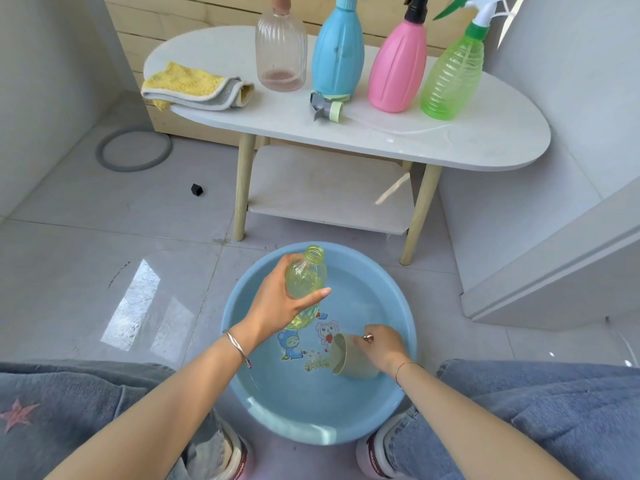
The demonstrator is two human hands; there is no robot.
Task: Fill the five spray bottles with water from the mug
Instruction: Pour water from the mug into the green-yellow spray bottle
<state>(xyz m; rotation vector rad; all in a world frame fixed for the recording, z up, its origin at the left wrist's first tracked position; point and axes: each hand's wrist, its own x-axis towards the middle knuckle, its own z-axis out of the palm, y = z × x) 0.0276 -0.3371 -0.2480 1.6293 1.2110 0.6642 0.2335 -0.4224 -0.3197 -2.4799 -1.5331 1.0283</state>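
Down on the floor, between the person's knees, sits a blue basin (367, 289) with water in it. The left grip (277, 303) is curled round a clear yellow-green bottle (306, 271), fingers wrapped over its belly. The bottle has no cap and hangs tilted above the basin, its open neck pointing up and away from the person. The right grip (382, 344) pinches the mug (349, 358) at its near side. The mug lies tipped over in the basin, mouth turned toward the left grip, close below the bottle's base.

Behind the basin stands a low white desk (450, 143). Four bottles stand upright on it in a row: a clear ribbed one (281, 50), a blue one (338, 53), a pink one (398, 67) with a black sprayer, and a green one (453, 74) with a white sprayer. A loose spray head (327, 109) lies just in front of the blue bottle. A folded yellow and grey cloth (194, 86) rests at the desk's left end.
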